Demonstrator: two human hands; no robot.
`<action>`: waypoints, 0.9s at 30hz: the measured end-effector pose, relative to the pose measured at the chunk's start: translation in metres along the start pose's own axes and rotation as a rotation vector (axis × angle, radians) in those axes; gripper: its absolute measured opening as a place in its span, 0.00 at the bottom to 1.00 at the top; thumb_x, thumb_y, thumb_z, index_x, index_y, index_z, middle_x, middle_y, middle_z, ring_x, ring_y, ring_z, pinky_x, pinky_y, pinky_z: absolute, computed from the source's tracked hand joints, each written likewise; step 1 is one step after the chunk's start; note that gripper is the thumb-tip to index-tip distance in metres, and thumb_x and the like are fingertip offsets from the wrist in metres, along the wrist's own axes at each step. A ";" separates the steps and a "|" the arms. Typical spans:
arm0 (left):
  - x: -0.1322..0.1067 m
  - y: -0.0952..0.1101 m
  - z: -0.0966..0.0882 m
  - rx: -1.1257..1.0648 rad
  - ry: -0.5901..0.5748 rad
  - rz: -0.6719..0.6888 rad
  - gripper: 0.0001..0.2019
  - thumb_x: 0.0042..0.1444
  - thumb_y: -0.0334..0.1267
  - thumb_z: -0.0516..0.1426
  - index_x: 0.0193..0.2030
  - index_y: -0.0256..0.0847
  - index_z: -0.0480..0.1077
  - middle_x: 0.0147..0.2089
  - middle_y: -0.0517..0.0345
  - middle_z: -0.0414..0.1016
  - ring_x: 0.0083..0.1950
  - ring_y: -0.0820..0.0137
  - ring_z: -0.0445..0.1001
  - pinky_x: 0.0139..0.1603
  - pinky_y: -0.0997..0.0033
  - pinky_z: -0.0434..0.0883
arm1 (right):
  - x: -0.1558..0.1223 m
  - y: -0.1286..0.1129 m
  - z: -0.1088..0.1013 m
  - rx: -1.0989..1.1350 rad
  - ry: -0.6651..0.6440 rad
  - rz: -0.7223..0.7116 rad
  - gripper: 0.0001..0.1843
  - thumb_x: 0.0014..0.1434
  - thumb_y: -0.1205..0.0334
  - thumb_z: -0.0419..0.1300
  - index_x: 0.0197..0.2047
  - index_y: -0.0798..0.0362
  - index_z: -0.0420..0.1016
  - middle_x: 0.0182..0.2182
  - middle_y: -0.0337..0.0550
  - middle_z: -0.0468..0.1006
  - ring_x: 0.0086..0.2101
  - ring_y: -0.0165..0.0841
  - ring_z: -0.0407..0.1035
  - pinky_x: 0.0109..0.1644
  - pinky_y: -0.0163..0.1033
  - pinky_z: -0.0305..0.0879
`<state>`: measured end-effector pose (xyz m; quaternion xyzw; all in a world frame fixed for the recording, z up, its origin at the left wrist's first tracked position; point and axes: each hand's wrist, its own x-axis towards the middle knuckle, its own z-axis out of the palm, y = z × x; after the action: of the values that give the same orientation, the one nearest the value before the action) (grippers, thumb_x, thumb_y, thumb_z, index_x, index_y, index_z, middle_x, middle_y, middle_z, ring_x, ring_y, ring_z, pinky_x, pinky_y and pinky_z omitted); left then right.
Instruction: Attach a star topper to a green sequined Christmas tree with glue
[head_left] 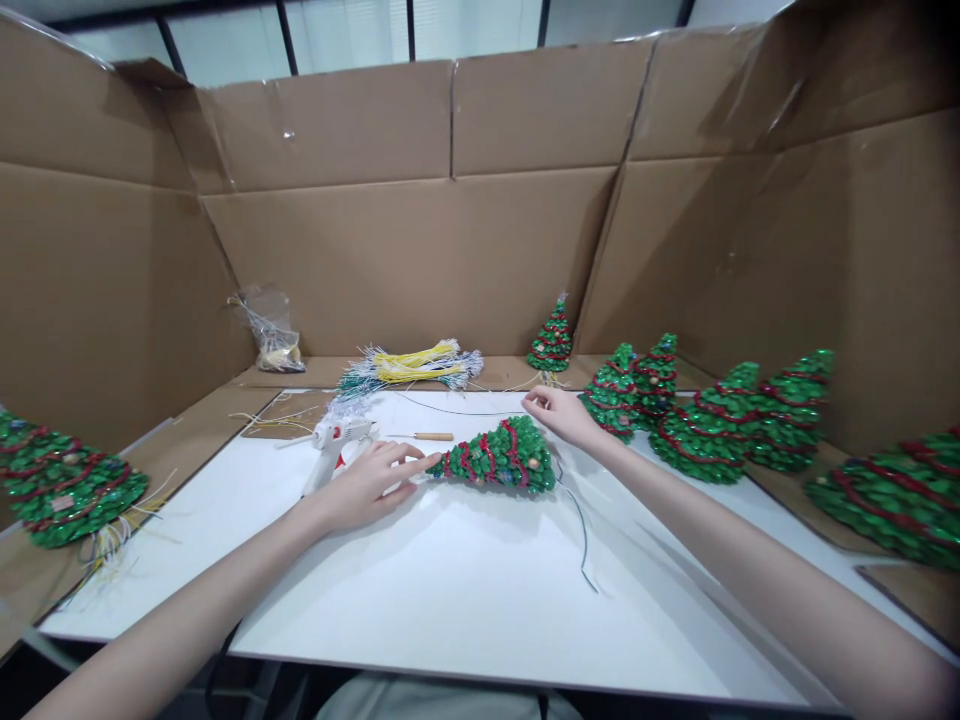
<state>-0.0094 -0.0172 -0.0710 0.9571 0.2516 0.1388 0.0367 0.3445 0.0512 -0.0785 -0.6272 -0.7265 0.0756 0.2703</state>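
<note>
A small green Christmas tree (501, 457) wound with red garland lies on its side on the white board (450, 590), tip pointing left. My left hand (371, 483) rests flat on the board, fingers stretched toward the tree's tip, index finger almost touching it. My right hand (559, 412) sits just behind the tree's base with fingers loosely curled; I cannot make out anything in them. A white glue gun (331, 447) lies just left of my left hand. A thin dark wire (581, 530) trails from the tree's base toward me.
Several finished trees (712, 420) stand along the right side, one (552, 338) at the back and another (60, 482) at the left. A bundle of yellow and green wires (412, 368), a wooden-handled tool (429, 436) and a plastic bag (271, 330) lie at the back. Cardboard walls (420, 240) enclose the table.
</note>
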 end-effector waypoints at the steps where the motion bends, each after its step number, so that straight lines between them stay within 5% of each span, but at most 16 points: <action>1: -0.001 0.000 0.000 0.000 -0.002 -0.002 0.25 0.65 0.36 0.46 0.68 0.53 0.49 0.55 0.50 0.66 0.54 0.62 0.63 0.54 0.60 0.59 | 0.006 0.000 0.004 -0.042 -0.033 -0.002 0.10 0.56 0.59 0.55 0.36 0.54 0.75 0.27 0.42 0.74 0.31 0.34 0.68 0.34 0.35 0.58; 8: -0.003 -0.001 -0.001 -0.006 -0.016 -0.008 0.25 0.65 0.36 0.46 0.68 0.53 0.48 0.54 0.50 0.66 0.51 0.63 0.65 0.53 0.62 0.61 | 0.033 0.003 0.023 -0.275 -0.203 0.048 0.09 0.53 0.68 0.59 0.40 0.55 0.75 0.35 0.48 0.75 0.35 0.35 0.69 0.36 0.34 0.58; 17: -0.004 0.005 -0.006 -0.017 -0.029 -0.022 0.26 0.64 0.34 0.47 0.68 0.54 0.48 0.54 0.51 0.66 0.53 0.63 0.64 0.53 0.61 0.62 | 0.031 0.001 0.029 -0.344 -0.265 0.023 0.05 0.53 0.71 0.56 0.33 0.56 0.72 0.37 0.51 0.73 0.36 0.36 0.67 0.36 0.34 0.57; 27: -0.003 0.009 -0.016 -0.072 0.066 0.027 0.22 0.64 0.33 0.47 0.65 0.50 0.56 0.52 0.50 0.69 0.51 0.64 0.66 0.52 0.63 0.63 | 0.009 -0.007 -0.015 -0.191 -0.084 -0.066 0.06 0.56 0.72 0.50 0.31 0.54 0.65 0.34 0.47 0.72 0.36 0.35 0.66 0.37 0.35 0.57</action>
<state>-0.0119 -0.0265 -0.0549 0.9534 0.2345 0.1795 0.0609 0.3446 0.0545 -0.0603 -0.6222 -0.7613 0.0231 0.1809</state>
